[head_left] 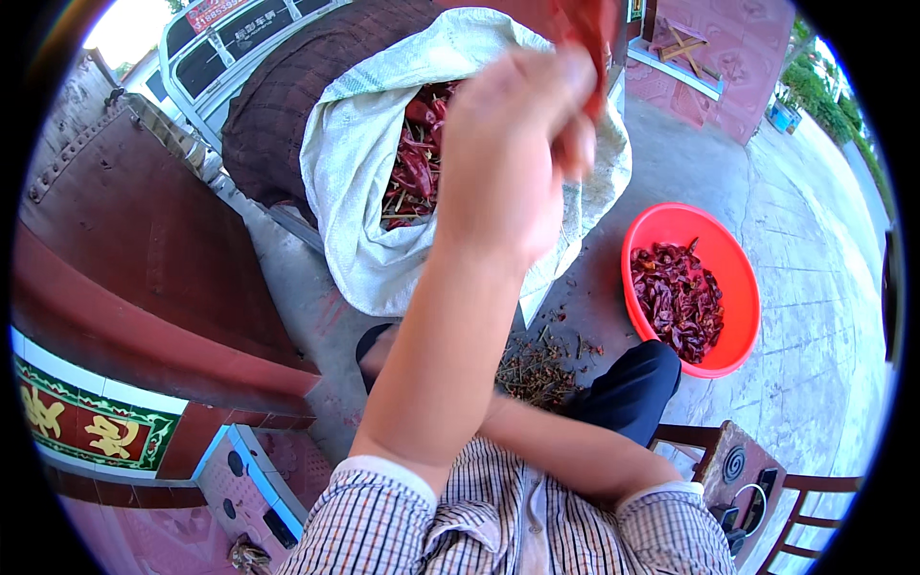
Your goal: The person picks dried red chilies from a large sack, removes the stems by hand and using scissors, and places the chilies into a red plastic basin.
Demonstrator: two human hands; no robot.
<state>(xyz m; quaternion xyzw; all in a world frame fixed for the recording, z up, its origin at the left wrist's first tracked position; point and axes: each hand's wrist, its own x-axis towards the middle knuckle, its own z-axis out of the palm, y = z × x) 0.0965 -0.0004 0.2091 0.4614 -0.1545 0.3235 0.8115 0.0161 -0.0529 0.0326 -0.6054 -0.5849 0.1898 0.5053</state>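
Observation:
My left hand [508,144] is raised in front of the sack, its fingers closed on a red dried chili pepper [586,38] that is blurred and close to the camera. Behind it, a white woven sack [350,192] with a rolled-down mouth holds many dark red dried chilies [414,172]. My right forearm [575,446] crosses low behind the left one. Only a bit of my right hand [381,353] seems to show by my left knee, its fingers mostly hidden. A red plastic basin [747,331] with dried chilies [678,297] stands on the ground to the right.
Stems and scraps [537,374] lie in a heap between my knees. A dark cloth-covered bulk [278,105] and a vehicle [230,48] are behind the sack. A brown metal door [144,249] stands left. At lower right are a wooden chair [815,484] and a small stand [738,470].

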